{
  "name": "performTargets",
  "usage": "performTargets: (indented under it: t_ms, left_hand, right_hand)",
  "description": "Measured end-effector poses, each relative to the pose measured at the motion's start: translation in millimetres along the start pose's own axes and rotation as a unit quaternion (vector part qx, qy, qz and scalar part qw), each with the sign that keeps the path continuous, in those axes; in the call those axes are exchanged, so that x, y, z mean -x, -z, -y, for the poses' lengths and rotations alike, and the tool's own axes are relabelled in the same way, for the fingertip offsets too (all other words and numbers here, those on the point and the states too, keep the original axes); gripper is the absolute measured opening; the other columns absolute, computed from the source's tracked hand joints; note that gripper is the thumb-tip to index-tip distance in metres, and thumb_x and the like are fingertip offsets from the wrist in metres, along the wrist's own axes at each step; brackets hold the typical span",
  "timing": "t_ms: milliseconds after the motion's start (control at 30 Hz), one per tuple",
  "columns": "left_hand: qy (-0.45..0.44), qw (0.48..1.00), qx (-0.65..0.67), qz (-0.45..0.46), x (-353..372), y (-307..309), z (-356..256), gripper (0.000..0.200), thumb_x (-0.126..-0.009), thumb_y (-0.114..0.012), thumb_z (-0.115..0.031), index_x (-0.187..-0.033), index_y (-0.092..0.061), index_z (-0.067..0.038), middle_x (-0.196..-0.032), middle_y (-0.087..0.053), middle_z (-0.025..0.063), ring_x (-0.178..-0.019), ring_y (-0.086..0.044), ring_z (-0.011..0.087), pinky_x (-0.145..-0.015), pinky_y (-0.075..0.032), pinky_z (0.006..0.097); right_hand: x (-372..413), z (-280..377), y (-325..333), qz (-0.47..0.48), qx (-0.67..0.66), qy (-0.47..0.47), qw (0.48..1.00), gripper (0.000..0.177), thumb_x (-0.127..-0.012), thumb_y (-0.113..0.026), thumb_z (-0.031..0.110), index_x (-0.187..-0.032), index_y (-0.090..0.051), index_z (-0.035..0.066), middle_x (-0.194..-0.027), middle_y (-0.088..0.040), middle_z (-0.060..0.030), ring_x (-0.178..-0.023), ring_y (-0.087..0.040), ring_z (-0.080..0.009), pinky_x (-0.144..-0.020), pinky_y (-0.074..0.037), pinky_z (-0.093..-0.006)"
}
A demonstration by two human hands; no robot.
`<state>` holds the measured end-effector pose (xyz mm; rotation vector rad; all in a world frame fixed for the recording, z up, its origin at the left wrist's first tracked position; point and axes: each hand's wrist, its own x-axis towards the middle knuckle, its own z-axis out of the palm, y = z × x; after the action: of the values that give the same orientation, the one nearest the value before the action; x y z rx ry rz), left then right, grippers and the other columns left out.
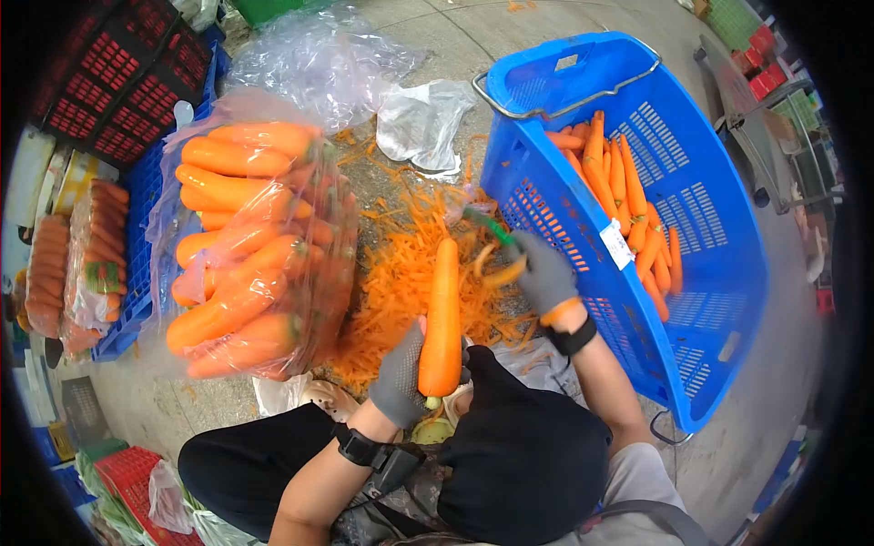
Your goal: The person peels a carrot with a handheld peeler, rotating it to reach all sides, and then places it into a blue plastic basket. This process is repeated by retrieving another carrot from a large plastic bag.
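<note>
Grips a carrot [442, 314] by its lower, stalk end, near upright, just in front of the knees and above the floor. Left hand [401, 378], gloved, fingers wrapped shut around that end, thumb up along the side. Right hand [543, 273], also gloved, closed on a green-handled peeler [487, 226] just right of the carrot's tip, with a curl of peel beside the blade.

Likely trouble: on a long pull down the carrot, could run the blade into the left thumb, which sits right in the path of the stroke. Could also lose the carrot from a one-ended grip, straight into the heap of peelings [391, 282] underneath. Looks slippery underfoot too, with shavings spread wide. Further out, seems to lean inward: blue basket [719, 273] of peeled carrots [628, 200]. Might spill if knocked. Same for the open bag of carrots [246, 246] at left.
</note>
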<state>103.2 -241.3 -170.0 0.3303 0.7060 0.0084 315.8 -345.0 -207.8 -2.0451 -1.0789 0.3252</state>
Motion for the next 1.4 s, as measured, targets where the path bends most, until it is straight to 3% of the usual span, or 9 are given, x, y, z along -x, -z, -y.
performTargets:
  t_ms: [167,233,433,667,767,867,1067,1200,1400]
  left_hand:
    - [-0.021,0.998,0.053,0.010,-17,22,-5,0.049,-0.088,-0.050,-0.046,-0.109,-0.051,-0.002,-0.091,-0.059,0.0117,-0.080,-0.060,0.0239,-0.066,-0.054,0.0387]
    - [-0.016,0.996,0.086,-0.002,-18,14,-8,0.050,-0.087,-0.050,-0.047,-0.109,-0.051,-0.002,-0.090,-0.058,0.0116,-0.080,-0.060,0.0239,-0.065,-0.053,0.0385]
    - [0.013,0.997,0.038,0.062,-8,7,3,0.054,-0.087,-0.047,-0.051,-0.110,-0.051,-0.002,-0.095,-0.059,0.0130,-0.081,-0.060,0.0247,-0.072,-0.052,0.0377]
    - [-0.041,0.999,0.025,0.017,-15,16,-4,0.050,-0.090,-0.043,-0.047,-0.112,-0.048,-0.003,-0.098,-0.058,0.0125,-0.086,-0.060,0.0253,-0.069,-0.052,0.0382]
    - [-0.010,1.000,-0.016,0.008,-11,13,1,0.049,-0.090,-0.044,-0.048,-0.111,-0.049,-0.004,-0.097,-0.059,0.0124,-0.086,-0.060,0.0250,-0.068,-0.052,0.0384]
    - [-0.002,0.999,-0.022,0.034,-10,7,3,0.049,-0.089,-0.045,-0.049,-0.110,-0.049,-0.005,-0.096,-0.059,0.0122,-0.085,-0.060,0.0249,-0.069,-0.053,0.0386]
    - [-0.003,0.998,0.070,-0.002,-18,18,-6,0.051,-0.088,-0.046,-0.049,-0.111,-0.050,-0.003,-0.097,-0.059,0.0130,-0.085,-0.061,0.0258,-0.070,-0.053,0.0394]
    - [0.032,0.996,0.062,0.052,-6,5,2,0.051,-0.089,-0.046,-0.048,-0.111,-0.050,-0.003,-0.096,-0.060,0.0122,-0.085,-0.061,0.0249,-0.070,-0.053,0.0393]
    - [-0.057,0.995,0.017,-0.077,-20,15,-6,0.048,-0.090,-0.045,-0.046,-0.112,-0.051,-0.004,-0.096,-0.060,0.0127,-0.085,-0.061,0.0242,-0.070,-0.053,0.0385]
  right_hand:
    - [27,39,16,0.071,-0.042,0.079,0.994,0.025,-0.082,-0.059,0.021,-0.101,-0.059,0.006,-0.082,-0.059,-0.0139,-0.074,-0.058,-0.0330,-0.064,-0.047,-0.0389]
    - [41,53,14,0.272,-0.031,0.143,0.951,0.024,-0.084,-0.057,0.022,-0.103,-0.059,0.008,-0.079,-0.058,-0.0131,-0.073,-0.057,-0.0326,-0.063,-0.045,-0.0377]
    - [-4,8,-4,-0.065,-0.010,-0.013,0.998,0.021,-0.085,-0.056,0.021,-0.101,-0.059,0.009,-0.081,-0.058,-0.0140,-0.073,-0.057,-0.0326,-0.064,-0.045,-0.0378]
    - [44,53,14,0.250,-0.006,0.161,0.955,0.021,-0.085,-0.056,0.019,-0.101,-0.059,0.006,-0.085,-0.059,-0.0135,-0.076,-0.058,-0.0318,-0.064,-0.046,-0.0383]
    - [21,19,-6,-0.004,0.030,0.060,0.998,0.023,-0.084,-0.057,0.020,-0.103,-0.059,0.008,-0.088,-0.060,-0.0127,-0.078,-0.059,-0.0314,-0.066,-0.047,-0.0374]
    - [0,3,-2,-0.070,0.050,0.006,0.996,0.025,-0.083,-0.057,0.020,-0.106,-0.059,0.008,-0.091,-0.061,-0.0127,-0.081,-0.060,-0.0308,-0.068,-0.048,-0.0372]
    - [54,39,10,0.258,0.019,0.154,0.954,0.028,-0.082,-0.058,0.017,-0.108,-0.058,0.007,-0.092,-0.060,-0.0143,-0.084,-0.059,-0.0310,-0.071,-0.048,-0.0384]
    - [17,7,-12,-0.015,0.001,0.017,1.000,0.025,-0.084,-0.056,0.016,-0.107,-0.058,0.008,-0.087,-0.060,-0.0132,-0.078,-0.060,-0.0294,-0.067,-0.048,-0.0363]
    - [39,48,12,0.139,-0.015,0.108,0.984,0.024,-0.085,-0.056,0.020,-0.106,-0.059,0.009,-0.084,-0.060,-0.0105,-0.075,-0.060,-0.0294,-0.060,-0.047,-0.0334]
